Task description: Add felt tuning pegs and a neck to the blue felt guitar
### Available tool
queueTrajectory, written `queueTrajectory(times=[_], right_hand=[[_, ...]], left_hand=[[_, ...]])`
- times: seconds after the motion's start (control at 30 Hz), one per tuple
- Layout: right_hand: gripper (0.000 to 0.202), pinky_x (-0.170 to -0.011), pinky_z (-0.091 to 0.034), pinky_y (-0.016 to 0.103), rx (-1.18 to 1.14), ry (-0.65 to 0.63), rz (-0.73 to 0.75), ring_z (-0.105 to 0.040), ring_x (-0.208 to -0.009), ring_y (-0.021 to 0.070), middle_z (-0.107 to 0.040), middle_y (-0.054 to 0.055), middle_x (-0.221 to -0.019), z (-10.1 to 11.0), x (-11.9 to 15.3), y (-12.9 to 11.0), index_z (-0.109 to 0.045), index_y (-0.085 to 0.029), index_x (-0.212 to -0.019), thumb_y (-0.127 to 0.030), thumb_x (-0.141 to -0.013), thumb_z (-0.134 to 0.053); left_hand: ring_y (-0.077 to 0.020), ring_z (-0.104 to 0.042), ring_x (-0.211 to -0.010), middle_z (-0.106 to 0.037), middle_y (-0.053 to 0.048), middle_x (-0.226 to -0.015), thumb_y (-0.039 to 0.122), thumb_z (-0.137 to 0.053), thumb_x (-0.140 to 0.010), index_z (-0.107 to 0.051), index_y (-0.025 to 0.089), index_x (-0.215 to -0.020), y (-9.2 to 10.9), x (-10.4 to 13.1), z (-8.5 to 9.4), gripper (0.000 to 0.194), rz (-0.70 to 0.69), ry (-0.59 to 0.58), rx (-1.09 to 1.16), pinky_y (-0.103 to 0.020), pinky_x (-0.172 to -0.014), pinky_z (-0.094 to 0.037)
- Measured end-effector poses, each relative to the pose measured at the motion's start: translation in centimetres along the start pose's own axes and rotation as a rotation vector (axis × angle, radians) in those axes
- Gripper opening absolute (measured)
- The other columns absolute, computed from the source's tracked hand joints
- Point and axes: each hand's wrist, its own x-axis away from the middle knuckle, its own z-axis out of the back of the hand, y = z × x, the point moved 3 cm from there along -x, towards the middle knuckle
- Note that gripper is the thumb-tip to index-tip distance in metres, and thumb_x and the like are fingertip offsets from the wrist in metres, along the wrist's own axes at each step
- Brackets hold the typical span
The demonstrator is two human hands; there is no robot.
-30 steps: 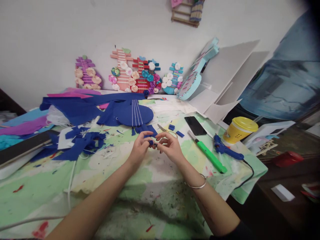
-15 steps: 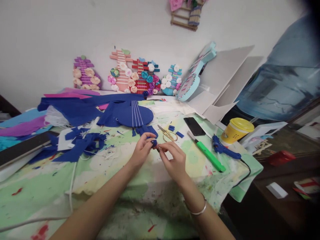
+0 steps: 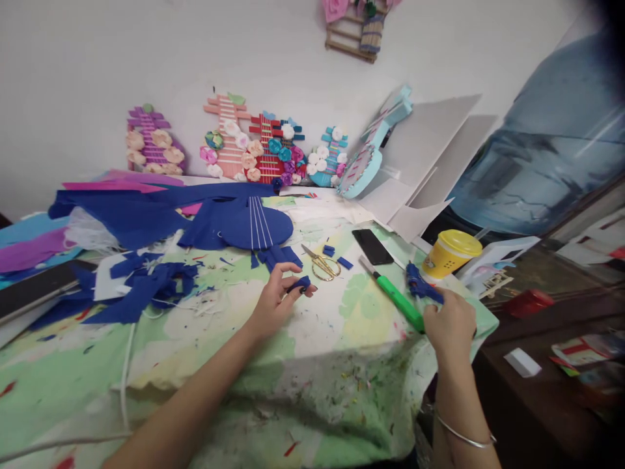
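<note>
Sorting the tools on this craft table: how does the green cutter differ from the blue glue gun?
The green cutter is a straight, slim bar; the blue glue gun is shorter, angled and bulkier. The cutter lies free on the cloth, while the right hand closes over the glue gun's rear end. The left hand touches neither. Both lie side by side near the yellow cup.

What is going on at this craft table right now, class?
A person sits at a paint-spattered table. Their left hand pinches a small blue felt piece just above the tabletop. Their right hand has closed around the blue glue gun at the table's right edge, beside a green utility knife and a yellow cup. Gold scissors and a black phone lie untouched, with blue felt scraps to the left.
</note>
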Motion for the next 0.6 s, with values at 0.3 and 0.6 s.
queueTrajectory(times=[0.3, 0.6], right_hand=[[0.046, -0.075, -0.045, 0.038, 0.161, -0.393, -0.004, -0.059, -0.103, 0.032, -0.064, 0.017, -0.113, -2.6, -3.4, 4.7, -0.06, -0.013, -0.117, -0.019, -0.073, -0.048], [0.027, -0.062, -0.039, 0.032, 0.12, -0.235, 0.067, -0.061, -0.078, 0.0274, -0.065, 0.014, -0.081, -2.7, -3.5, 5.1, -0.063, -0.012, -0.09, -0.025, -0.069, -0.051]], left_hand=[[-0.0171, -0.069, -0.08, -0.068, -0.005, -0.095, 0.025, -0.049, -0.09, -0.043, 0.022, -0.1, -0.4, 0.2, 0.1, 0.012, -0.038, -0.059, -0.058, -0.034, -0.073, -0.054], [-0.0187, -0.065, -0.094, -0.068, -0.007, -0.099, 0.023, -0.048, -0.089, -0.046, 0.02, -0.096, -0.1, 0.1, 0.1, 0.007, -0.072, -0.043, -0.035, -0.033, -0.075, -0.055]])
